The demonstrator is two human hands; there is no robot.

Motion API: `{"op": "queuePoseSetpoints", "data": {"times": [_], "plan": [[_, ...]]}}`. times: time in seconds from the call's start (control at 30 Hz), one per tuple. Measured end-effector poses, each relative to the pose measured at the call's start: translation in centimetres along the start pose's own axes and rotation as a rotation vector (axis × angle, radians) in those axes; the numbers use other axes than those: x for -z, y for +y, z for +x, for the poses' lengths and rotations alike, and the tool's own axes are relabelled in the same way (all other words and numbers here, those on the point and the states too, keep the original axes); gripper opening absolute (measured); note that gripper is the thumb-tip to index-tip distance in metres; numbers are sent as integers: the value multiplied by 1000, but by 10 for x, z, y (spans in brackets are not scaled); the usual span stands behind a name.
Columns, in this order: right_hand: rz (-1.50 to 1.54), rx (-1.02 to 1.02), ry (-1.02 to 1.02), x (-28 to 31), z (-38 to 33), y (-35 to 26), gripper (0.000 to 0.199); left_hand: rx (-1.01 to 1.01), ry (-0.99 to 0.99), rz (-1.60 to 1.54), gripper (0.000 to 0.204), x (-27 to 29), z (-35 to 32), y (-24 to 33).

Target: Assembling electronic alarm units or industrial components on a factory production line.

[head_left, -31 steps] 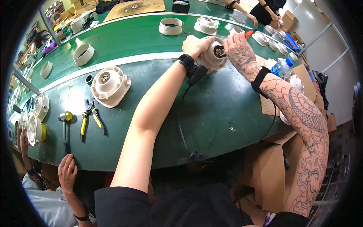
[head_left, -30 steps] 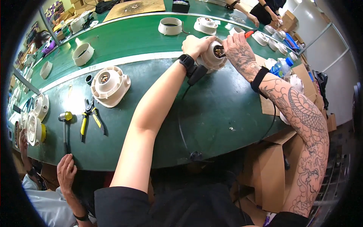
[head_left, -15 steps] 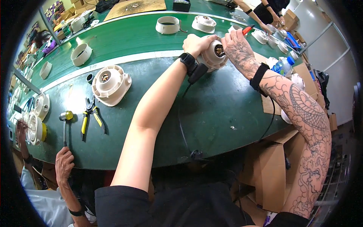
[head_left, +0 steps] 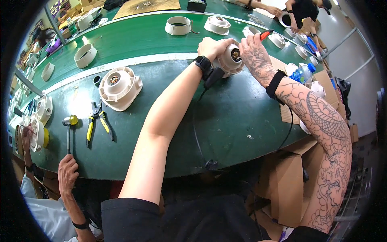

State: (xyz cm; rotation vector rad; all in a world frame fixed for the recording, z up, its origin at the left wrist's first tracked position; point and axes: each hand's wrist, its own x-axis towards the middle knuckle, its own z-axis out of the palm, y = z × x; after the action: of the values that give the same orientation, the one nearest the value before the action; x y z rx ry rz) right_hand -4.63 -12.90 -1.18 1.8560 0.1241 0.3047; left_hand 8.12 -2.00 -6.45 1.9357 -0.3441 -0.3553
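We take the round white motor housing (head_left: 229, 59) as our landmark: it sits on the green surface (head_left: 238, 117) at the far side, just short of the white stripe. Our left hand (head_left: 212, 47) is closed around its left and top edge, steadying it, with a black wristwatch (head_left: 202, 64) on that wrist. Our right hand (head_left: 252, 50) is closed around a red-handled tool (head_left: 265, 35), whose handle sticks out up and to the right of the housing; the hand rests against the housing's right side, over its open centre where dark windings show. The tool's tip is hidden from us.

A black cable (head_left: 196, 133) runs from just below the housing toward the near edge of the surface. Well to the left of the housing lies a larger white fan housing (head_left: 119, 88), and farther left still are yellow-handled pliers (head_left: 96, 123) and a small hammer (head_left: 69, 126). Beyond the housing, across the stripe, stands a white ring part (head_left: 178, 25). To its right, past our right wrist, a plastic water bottle (head_left: 301, 73) lies near cardboard boxes (head_left: 290, 177). Another person's hand (head_left: 67, 171) rests at the near left edge of the surface.
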Motion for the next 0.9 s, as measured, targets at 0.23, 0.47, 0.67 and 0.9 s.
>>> {"op": "queuePoseSetpoints", "data": {"times": [0.23,0.47,0.67,0.9], "plan": [[58,-79,-59,-5,3,-4,19,-1,-32,-8,92,-2,-1,1],[0,-9,51,-10,2,2,16,-7,31,3,91,-5,4,-4],[31,-30,20,-15,0,3,15,6,51,-22,76,-7,-6,5],[58,-95,-35,-19,3,-2,26,-22,122,19,78,-10,-6,8]]}}
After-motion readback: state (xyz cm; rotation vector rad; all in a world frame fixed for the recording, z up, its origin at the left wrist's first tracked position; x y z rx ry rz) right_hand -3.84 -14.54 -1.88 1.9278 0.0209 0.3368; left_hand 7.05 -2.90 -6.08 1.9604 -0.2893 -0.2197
